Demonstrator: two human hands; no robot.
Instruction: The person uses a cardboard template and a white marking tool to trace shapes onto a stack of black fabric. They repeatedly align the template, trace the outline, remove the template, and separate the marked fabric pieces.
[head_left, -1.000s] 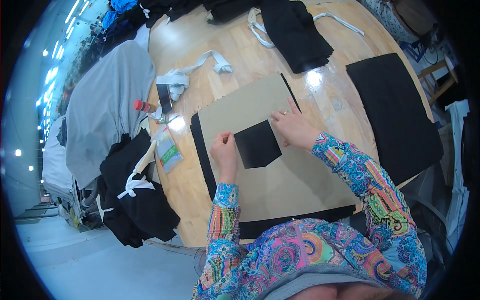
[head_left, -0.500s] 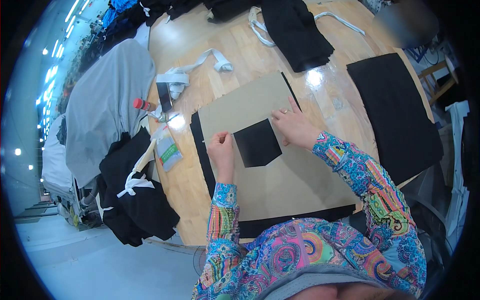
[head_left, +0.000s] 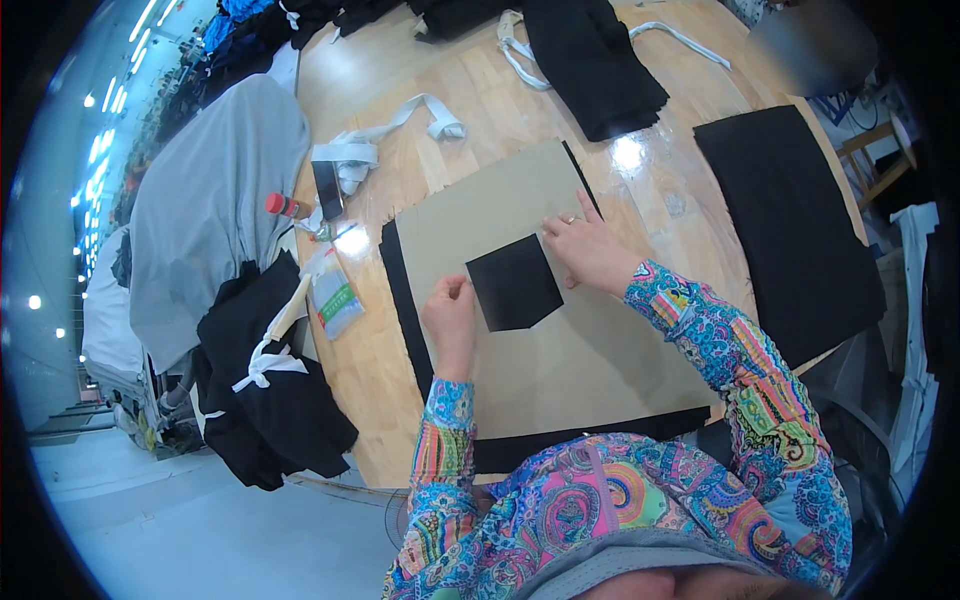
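A beige pattern sheet (head_left: pixel 590 370) lies flat over black cloth (head_left: pixel 400 290), which shows along its left and near edges. In the middle of the sheet is a black, five-sided, pocket-shaped area (head_left: pixel 515 283); whether it is a cut-out or a separate piece I cannot tell. My left hand (head_left: pixel 450 318) is closed in a pinch beside this shape's left edge; anything between the fingertips is too small to make out. Flat on the sheet, just past the shape's upper right corner, my right hand (head_left: pixel 588 245) rests open with the index finger stretched toward the sheet's right edge.
Folded black cloth lies on the wooden table (head_left: pixel 410 190) at the right (head_left: pixel 795 235) and far side (head_left: pixel 590 70). To the left are white tape (head_left: pixel 345 152), a phone (head_left: pixel 328 190), a red-capped bottle (head_left: pixel 288 206) and a plastic packet (head_left: pixel 335 300). A tied black bundle (head_left: pixel 275 370) hangs at the left edge.
My left hand has drawn back slightly toward me from the left edge of the black shape, still pinched. My right hand has stayed in place on the sheet.
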